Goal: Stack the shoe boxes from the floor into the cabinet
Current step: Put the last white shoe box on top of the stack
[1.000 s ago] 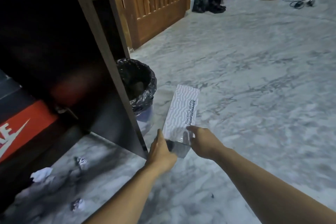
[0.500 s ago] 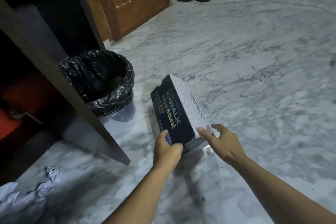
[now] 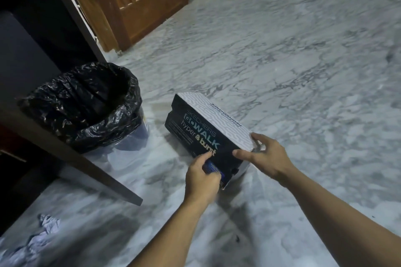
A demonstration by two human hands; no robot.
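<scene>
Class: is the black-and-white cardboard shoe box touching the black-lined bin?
Apart. The head view shows bare marble floor between the shoe box and bin.

Place: a home, a lived-in room.
Floor: grey-veined marble floor.
Door: panelled wooden door.
Clutter: bin with black liner, dark wooden cabinet.

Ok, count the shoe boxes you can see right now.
1. The shoe box is on the floor right of the bin, gripped at its near end by the left hand and right hand. The dark cabinet may hide more.
</scene>
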